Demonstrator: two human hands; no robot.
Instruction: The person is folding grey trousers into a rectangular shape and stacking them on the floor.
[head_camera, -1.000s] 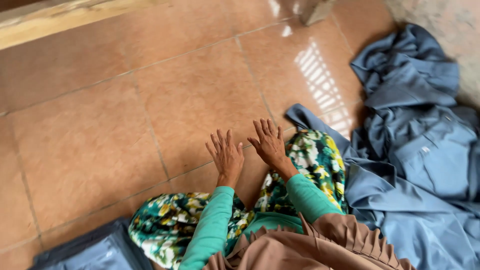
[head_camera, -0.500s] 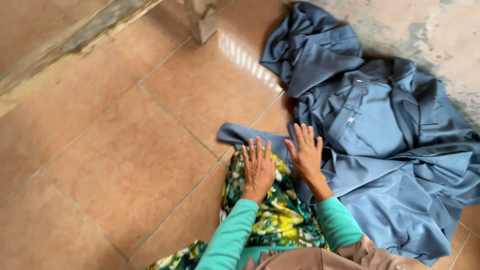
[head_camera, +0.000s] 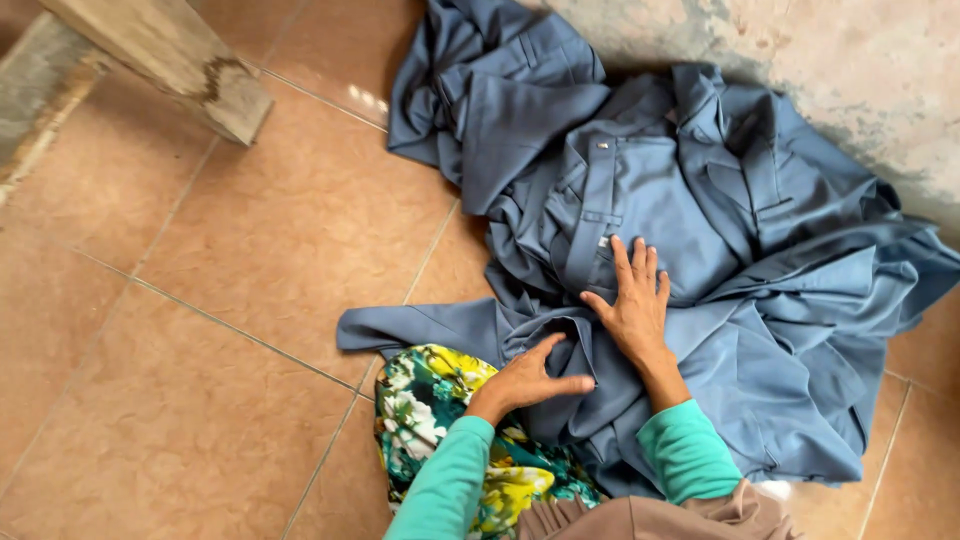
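Note:
A heap of crumpled blue-grey garments lies on the tiled floor against the wall. My right hand rests flat on the heap, fingers spread, just below a buttoned shirt front. My left hand pinches a fold of the same blue-grey cloth at the heap's near edge, thumb and fingers closed on it. Both arms wear teal sleeves. A floral green, yellow and white cloth covers my knee below the left hand.
Brown floor tiles stretch to the left. A weathered wooden post slants down at the upper left. A stained pale wall runs behind the heap. One blue-grey sleeve trails leftward across the tiles.
The view swung right onto the garment heap. Both hands moved from hovering above the floral knee onto the blue-grey cloth; the left hand has closed on a fold.

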